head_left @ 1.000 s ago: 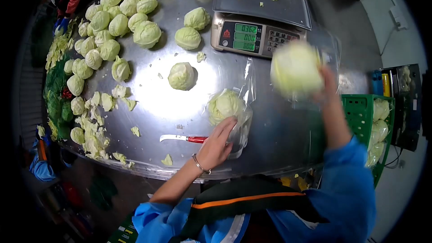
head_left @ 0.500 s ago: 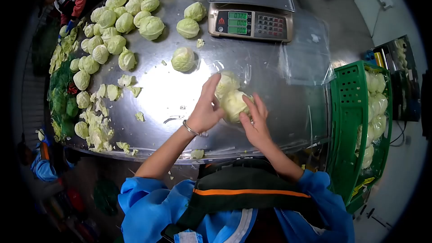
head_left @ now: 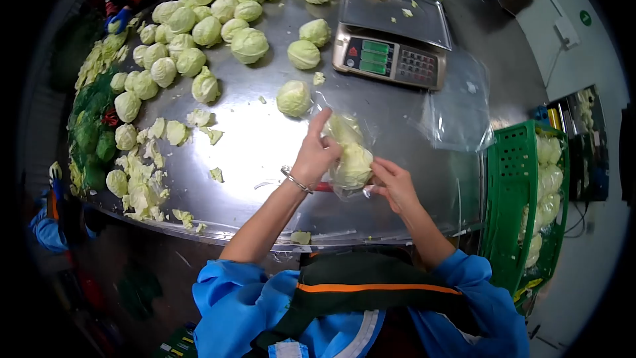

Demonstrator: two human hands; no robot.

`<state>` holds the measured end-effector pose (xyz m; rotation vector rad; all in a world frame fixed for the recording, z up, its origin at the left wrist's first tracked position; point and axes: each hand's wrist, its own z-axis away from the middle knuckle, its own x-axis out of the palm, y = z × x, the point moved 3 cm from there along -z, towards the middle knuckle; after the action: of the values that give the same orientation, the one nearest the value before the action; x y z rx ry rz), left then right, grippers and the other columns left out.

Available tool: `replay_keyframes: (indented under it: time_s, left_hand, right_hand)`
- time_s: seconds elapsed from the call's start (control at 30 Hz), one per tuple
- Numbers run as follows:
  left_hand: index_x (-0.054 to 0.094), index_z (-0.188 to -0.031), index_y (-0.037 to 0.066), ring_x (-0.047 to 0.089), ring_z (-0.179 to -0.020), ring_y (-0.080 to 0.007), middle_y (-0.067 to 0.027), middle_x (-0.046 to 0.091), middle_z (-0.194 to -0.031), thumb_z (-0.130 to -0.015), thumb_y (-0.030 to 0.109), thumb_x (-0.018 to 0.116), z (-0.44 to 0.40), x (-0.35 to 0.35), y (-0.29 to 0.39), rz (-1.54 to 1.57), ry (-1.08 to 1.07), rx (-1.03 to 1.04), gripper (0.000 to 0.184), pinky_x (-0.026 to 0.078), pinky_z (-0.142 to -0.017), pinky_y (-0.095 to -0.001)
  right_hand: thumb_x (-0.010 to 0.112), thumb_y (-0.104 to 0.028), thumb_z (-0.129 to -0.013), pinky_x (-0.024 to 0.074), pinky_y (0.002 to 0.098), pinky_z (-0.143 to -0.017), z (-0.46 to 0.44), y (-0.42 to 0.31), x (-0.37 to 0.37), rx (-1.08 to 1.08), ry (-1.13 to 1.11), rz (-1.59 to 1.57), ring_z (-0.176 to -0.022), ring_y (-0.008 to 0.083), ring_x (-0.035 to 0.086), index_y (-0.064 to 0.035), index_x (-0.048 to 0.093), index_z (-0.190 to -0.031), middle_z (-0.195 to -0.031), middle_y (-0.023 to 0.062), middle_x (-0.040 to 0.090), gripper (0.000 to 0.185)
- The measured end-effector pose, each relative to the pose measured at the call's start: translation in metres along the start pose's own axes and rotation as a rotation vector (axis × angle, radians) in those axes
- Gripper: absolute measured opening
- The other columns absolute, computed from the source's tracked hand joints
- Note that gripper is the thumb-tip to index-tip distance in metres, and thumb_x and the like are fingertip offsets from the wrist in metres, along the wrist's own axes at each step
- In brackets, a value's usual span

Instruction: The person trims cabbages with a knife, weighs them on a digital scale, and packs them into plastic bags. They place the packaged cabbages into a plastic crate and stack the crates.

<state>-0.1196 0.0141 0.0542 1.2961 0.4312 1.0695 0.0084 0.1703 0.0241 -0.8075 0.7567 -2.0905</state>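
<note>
Clock positions are read from the bagged cabbages, six o'clock toward the wearer. At seven, a loose pale green leaf scrap point(head_left: 301, 237) lies by the near edge of the grey metal counter point(head_left: 437, 182). A red-handled knife point(head_left: 324, 187) lies partly hidden, apparently within easy reach. The right hand point(head_left: 396, 187), at four, pinches the film of a clear plastic bag point(head_left: 365, 131), probably to keep it taut. The left hand point(head_left: 315, 159), at nine, rests alongside with index finger extended and other fingers curled, seemingly as a steadying wall; whether it grips film cannot be told. Between them lie two round, pale green cabbages point(head_left: 355, 164), one nearer the wearer. Between three and four, a perforated green plastic crate point(head_left: 513, 179) holds film-wrapped cabbages point(head_left: 540, 202). Torn outer leaves point(head_left: 142, 189) lie toward nine, probably kept aside from the working area. Flat, transparent plastic sleeves point(head_left: 457, 103) lie at two, a grey digital scale point(head_left: 391, 59) at one, and heaped unwrapped cabbages point(head_left: 207, 30) between ten and eleven.
</note>
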Motion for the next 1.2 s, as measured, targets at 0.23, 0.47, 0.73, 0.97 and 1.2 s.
replay_keyframes:
  time_s: [0.23, 0.47, 0.73, 0.97, 1.2]
  left_hand:
    - [0.03, -0.138, 0.0, 0.047, -0.057, -0.0072, 0.0008, 0.05, -0.063, -0.068, -0.006, 0.051, -0.01, 0.008, 0.033, -0.063, -0.101, -0.077, 0.073, 0.041, -0.056, -0.0215]
    - [0.043, -0.13, -0.002, 0.041, -0.051, -0.0056, 0.0035, 0.046, -0.057, -0.068, -0.004, 0.048, -0.012, 0.061, 0.144, -0.216, -0.337, 0.053, 0.062, 0.034, -0.049, -0.0194]
    - [0.059, -0.118, 0.009, 0.046, -0.044, -0.0057, 0.0026, 0.043, -0.049, -0.069, -0.004, 0.046, -0.022, 0.082, 0.093, -0.626, -0.311, 0.094, 0.053, 0.04, -0.044, -0.0225]
    - [0.032, -0.132, 0.003, 0.059, -0.056, -0.0182, -0.0184, 0.051, -0.103, -0.073, -0.002, 0.053, 0.025, 0.028, -0.034, -0.742, -0.135, -0.146, 0.063, 0.052, -0.054, -0.0299]
    - [0.059, -0.114, 0.002, 0.059, -0.056, -0.0096, -0.0076, 0.069, -0.085, -0.088, 0.02, 0.054, 0.044, -0.005, -0.088, -0.768, -0.346, -0.554, 0.033, 0.052, -0.051, -0.0243]
  right_hand:
    - [0.061, -0.01, -0.086, 0.0504, 0.0257, -0.059, -0.006, -0.029, -0.023, -0.287, 0.127, -0.065, -0.074, 0.0128, 0.058, -0.0005, 0.059, -0.097, -0.086, 0.007, 0.061, 0.015]
    - [0.059, -0.015, -0.088, 0.0456, 0.022, -0.054, 0.058, -0.162, -0.038, -0.613, 0.0, -0.2, -0.064, 0.0088, 0.053, -0.0013, 0.056, -0.095, -0.075, 0.002, 0.056, 0.015]
    - [0.057, -0.009, -0.088, 0.0411, 0.0209, -0.049, 0.083, -0.159, -0.072, -0.756, 0.344, 0.233, -0.056, 0.0058, 0.047, 0.0003, 0.057, -0.092, -0.073, 0.0023, 0.054, 0.01]
    - [0.053, 0.0, -0.088, 0.0406, 0.0189, -0.052, 0.1, -0.031, -0.096, -0.789, 0.354, 0.336, -0.06, 0.0053, 0.048, 0.0015, 0.055, -0.094, -0.085, 0.0027, 0.051, 0.006]
    - [0.059, 0.001, -0.082, 0.0447, 0.026, -0.062, 0.139, -0.024, -0.061, -0.928, 0.425, 0.779, -0.07, 0.0134, 0.053, -0.0006, 0.057, -0.091, -0.09, 0.0069, 0.053, 0.009]
